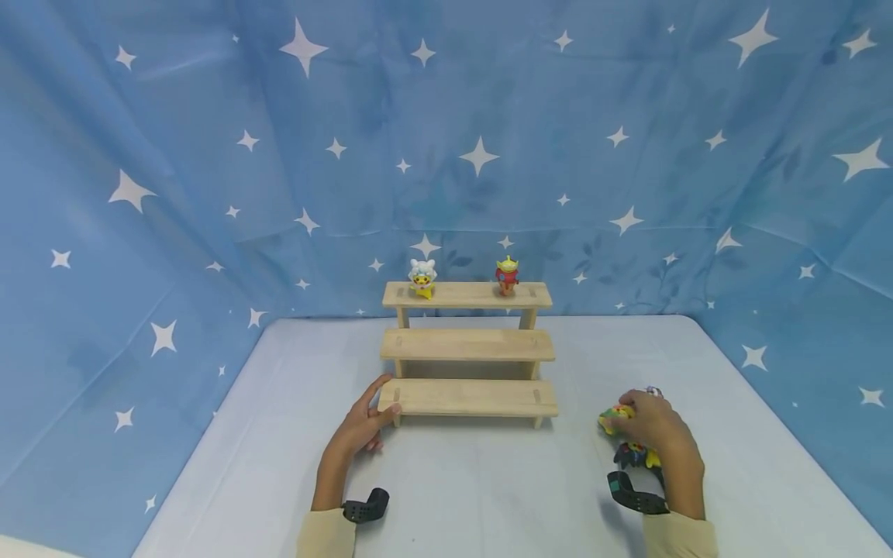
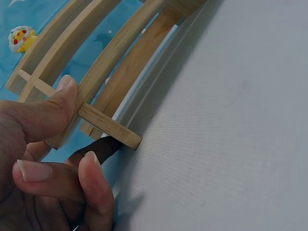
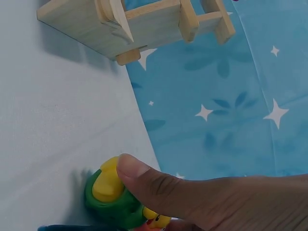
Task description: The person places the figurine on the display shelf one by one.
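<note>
A three-step wooden display stand [image 1: 467, 397] stands on the table. My left hand [image 1: 361, 428] grips the left end of its lowest step, thumb on top and index finger along the edge; the left wrist view shows the other fingers curled beside the stand's leg [image 2: 110, 126]. To the right of the stand, my right hand [image 1: 656, 422] holds a green and yellow figurine [image 3: 111, 192], its thumb pressed against the yellow part. Its far side is hidden by the hand. A black and yellow figurine [image 1: 633, 456] lies just below that hand, and a whitish one [image 1: 653, 391] shows behind it.
On the top step stand a yellow figurine with a white hood [image 1: 422, 279] at the left and a red and green figurine [image 1: 507, 277] at the right. A blue star-patterned curtain [image 1: 477, 194] rises behind the white table [image 1: 446, 488].
</note>
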Action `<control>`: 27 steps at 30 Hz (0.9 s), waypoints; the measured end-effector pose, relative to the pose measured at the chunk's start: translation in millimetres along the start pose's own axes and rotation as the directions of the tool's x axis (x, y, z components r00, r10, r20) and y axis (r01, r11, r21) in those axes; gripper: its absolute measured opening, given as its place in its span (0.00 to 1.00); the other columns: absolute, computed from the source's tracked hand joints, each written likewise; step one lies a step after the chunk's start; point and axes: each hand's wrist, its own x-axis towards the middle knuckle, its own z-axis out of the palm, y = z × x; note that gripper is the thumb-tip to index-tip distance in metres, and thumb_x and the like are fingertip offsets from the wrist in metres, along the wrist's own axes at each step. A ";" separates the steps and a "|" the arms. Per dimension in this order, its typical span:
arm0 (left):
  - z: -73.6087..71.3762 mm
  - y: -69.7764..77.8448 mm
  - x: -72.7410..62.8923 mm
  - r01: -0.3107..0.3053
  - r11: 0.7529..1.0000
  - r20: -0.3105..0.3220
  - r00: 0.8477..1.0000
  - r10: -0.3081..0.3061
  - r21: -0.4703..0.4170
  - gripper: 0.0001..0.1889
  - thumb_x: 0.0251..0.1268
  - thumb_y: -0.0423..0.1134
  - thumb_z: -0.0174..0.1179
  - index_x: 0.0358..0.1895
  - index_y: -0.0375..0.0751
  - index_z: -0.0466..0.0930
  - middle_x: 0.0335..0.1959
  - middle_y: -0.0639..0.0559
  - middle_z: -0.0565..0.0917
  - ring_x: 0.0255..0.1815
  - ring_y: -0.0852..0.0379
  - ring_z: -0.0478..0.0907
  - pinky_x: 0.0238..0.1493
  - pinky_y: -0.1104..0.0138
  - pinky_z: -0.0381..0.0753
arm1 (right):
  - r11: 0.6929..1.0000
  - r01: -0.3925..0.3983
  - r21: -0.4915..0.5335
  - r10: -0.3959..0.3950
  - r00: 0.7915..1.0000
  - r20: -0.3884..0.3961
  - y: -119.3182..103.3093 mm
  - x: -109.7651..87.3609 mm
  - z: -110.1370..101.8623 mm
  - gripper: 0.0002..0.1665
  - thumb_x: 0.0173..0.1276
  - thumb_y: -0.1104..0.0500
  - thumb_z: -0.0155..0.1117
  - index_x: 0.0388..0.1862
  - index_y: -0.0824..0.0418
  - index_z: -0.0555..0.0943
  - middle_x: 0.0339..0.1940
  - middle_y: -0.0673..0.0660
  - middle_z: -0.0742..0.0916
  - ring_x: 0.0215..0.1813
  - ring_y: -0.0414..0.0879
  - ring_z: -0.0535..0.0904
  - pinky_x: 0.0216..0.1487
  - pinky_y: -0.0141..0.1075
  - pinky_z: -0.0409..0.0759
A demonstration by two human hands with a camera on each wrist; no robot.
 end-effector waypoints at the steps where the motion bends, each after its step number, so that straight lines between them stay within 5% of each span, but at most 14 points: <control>1: 0.0 0.1 0.2 0.002 1.000 0.001 1.000 -0.002 -0.001 0.37 0.66 0.45 0.63 0.75 0.60 0.57 0.11 0.57 0.64 0.08 0.61 0.60 0.16 0.69 0.70 | 1.000 0.005 -0.007 -0.005 1.000 0.002 -0.2 0.3 0.2 0.34 0.61 0.46 0.71 0.53 0.73 0.77 0.44 0.68 0.83 0.41 0.55 0.77 0.39 0.53 0.77; 8: -0.4 -0.7 0.5 -0.010 1.000 0.005 1.000 0.010 0.000 0.37 0.66 0.45 0.63 0.76 0.59 0.56 0.10 0.57 0.63 0.08 0.61 0.60 0.16 0.69 0.70 | 0.999 0.014 -0.050 -0.014 1.000 -0.006 -3.0 1.3 2.1 0.35 0.60 0.45 0.71 0.54 0.71 0.77 0.49 0.72 0.83 0.46 0.64 0.79 0.43 0.58 0.77; 27: -0.8 -1.7 0.2 0.006 1.000 0.011 1.000 -0.006 -0.018 0.37 0.66 0.44 0.63 0.76 0.60 0.56 0.09 0.57 0.64 0.08 0.62 0.58 0.17 0.69 0.70 | 0.996 -0.046 -0.070 0.041 0.997 -0.072 -13.1 1.5 9.3 0.46 0.52 0.45 0.78 0.55 0.79 0.73 0.40 0.70 0.83 0.37 0.56 0.78 0.33 0.49 0.78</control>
